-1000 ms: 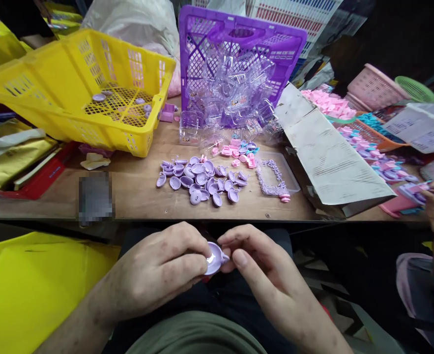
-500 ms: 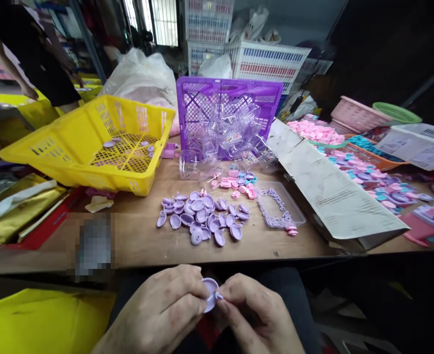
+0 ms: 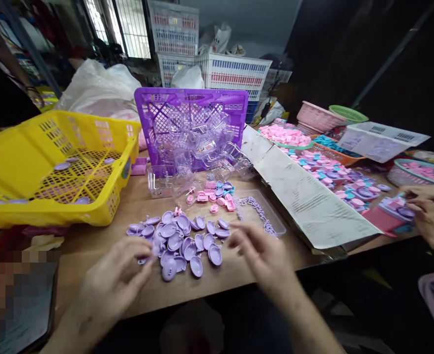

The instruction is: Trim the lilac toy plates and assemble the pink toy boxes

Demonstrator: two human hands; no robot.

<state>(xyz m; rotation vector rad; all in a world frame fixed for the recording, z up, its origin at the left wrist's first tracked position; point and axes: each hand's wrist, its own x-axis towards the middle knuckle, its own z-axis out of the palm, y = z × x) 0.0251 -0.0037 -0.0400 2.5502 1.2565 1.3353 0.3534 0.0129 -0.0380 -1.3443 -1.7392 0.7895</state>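
Observation:
On the wooden table lies a pile of small lilac oval plastic dishes [image 3: 189,251], each with a little knob or tab at its edge. My left hand [image 3: 119,278] is at the pile's left front, thumb and fingers closed on a lilac dish [image 3: 157,247] that is partly hidden and blurred. To the right of the pile, my right hand [image 3: 263,258] hovers with its fingers loosely apart, and I see nothing in them. Just beyond it, a shallow clear tray [image 3: 278,227] holds tiny lilac parts [image 3: 257,209]; my fingers cover its near left part.
Pink and blue small parts [image 3: 220,195] sit behind the pile. Clear plastic cases [image 3: 202,142] lean against a purple crate [image 3: 143,105]. A yellow basket [image 3: 109,209] stands left, a cardboard divider [image 3: 305,211] right. Beyond it, a co-worker's hands [image 3: 432,216] handle a pink toy piece.
My hands have parted and risen from my lap to the table, left to the pile, right toward the clear tray. The view has swung right, bringing a co-worker's hands into sight.

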